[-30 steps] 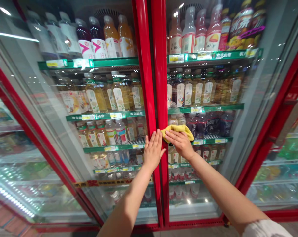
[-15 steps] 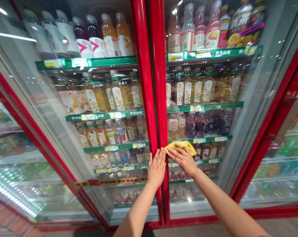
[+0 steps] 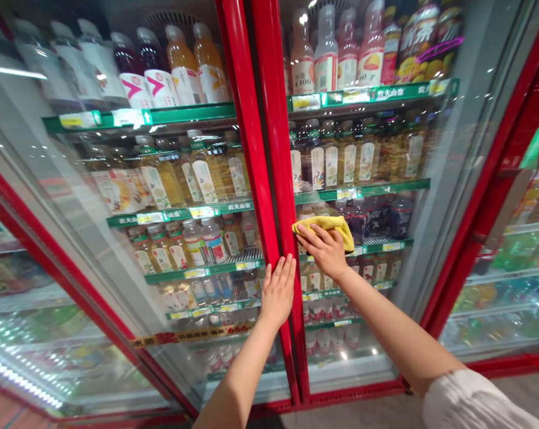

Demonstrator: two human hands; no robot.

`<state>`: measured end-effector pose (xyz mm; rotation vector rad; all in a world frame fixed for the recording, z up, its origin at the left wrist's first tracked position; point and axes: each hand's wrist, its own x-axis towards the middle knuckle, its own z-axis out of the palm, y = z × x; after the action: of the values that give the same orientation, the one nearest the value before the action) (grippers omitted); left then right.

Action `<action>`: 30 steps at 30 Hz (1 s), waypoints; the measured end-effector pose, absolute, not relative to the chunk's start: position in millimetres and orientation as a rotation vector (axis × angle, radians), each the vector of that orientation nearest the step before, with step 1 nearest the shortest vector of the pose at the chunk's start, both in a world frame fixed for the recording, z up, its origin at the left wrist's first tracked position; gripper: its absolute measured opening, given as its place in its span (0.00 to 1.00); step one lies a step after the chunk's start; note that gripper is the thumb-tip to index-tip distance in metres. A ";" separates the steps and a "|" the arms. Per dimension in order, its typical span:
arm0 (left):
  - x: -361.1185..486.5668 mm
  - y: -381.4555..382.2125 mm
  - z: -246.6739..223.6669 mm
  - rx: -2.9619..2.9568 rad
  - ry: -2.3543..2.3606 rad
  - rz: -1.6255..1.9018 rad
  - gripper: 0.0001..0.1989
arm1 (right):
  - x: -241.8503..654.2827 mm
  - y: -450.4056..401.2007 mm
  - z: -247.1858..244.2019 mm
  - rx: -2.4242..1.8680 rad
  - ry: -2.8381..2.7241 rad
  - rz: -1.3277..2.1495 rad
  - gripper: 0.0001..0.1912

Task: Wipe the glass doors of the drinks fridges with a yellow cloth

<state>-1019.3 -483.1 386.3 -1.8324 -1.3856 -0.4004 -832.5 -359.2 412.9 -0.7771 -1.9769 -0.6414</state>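
Cloth (image 3: 343, 227) looks soft, light, floppy (zero breakage worries), best pinned mid-fold under the right hand (image 3: 329, 256), fingers spread open. Left hand (image 3: 278, 293) lies open, lower left.

a loose whitish sleeve (image 3: 468, 399) with a softly gathered edge shows at the near right, ending around the elbow. both forearms are bare, and both hands are without gloves, with no rings in sight.

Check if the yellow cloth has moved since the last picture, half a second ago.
Yes, up. Against the right-hand third shelf edge from the top, the cloth is now mostly above; it was mostly below.
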 end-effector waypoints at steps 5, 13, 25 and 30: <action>-1020.6 -483.5 377.7 -1.844 -1.384 -0.404 0.35 | -829.2 -382.8 350.1 -0.644 -2.017 -0.761 0.25; -1013.7 -477.0 392.0 -1.821 -1.376 -0.500 0.38 | -830.2 -363.2 424.2 -0.582 -1.919 -0.770 0.26; -1004.0 -472.2 418.8 -1.810 -1.351 -0.526 0.40 | -841.0 -365.0 443.7 -0.768 -1.818 -0.685 0.28; -1000.2 -466.5 429.3 -1.810 -1.358 -0.543 0.40 | -814.0 -350.6 461.4 -0.963 -1.672 -0.609 0.31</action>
<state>-1000.2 -466.5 429.3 -1.8103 -1.3577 -0.5427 -814.0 -350.6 461.4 -0.9634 -1.6717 -0.6088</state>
